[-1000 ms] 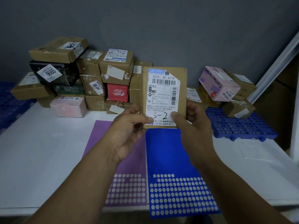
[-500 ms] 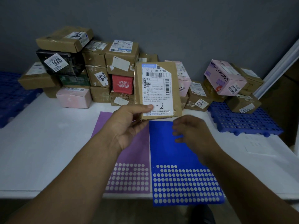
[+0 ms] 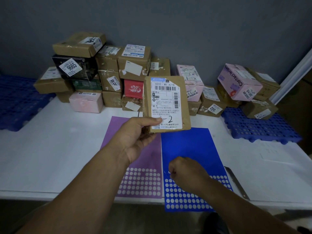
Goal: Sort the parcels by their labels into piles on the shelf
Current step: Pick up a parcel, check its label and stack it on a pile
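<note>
My left hand (image 3: 136,139) grips the lower left corner of a flat brown parcel (image 3: 166,105) and holds it upright above the table. Its white label faces me and is handwritten "3-2", with my thumb partly covering the 3. My right hand (image 3: 185,173) is lower down on the blue sticker sheet (image 3: 187,146), fingers curled. Its fingertips pinch a round blue sticker (image 3: 166,172) at the top row of dots. Beside the blue sheet lies a purple sticker sheet (image 3: 143,157).
A stack of brown, black, red and pink parcels (image 3: 133,59) lines the wall at the back left. More parcels, among them a pink contact-lens box (image 3: 239,81), sit on a blue pallet (image 3: 260,129) at the right. Another blue pallet (image 3: 15,102) lies at the left of the white table (image 3: 50,149).
My right hand has let go of the parcel and dropped to the blue sticker sheet, curling its fingers there. My left hand alone holds the parcel, shifted slightly left.
</note>
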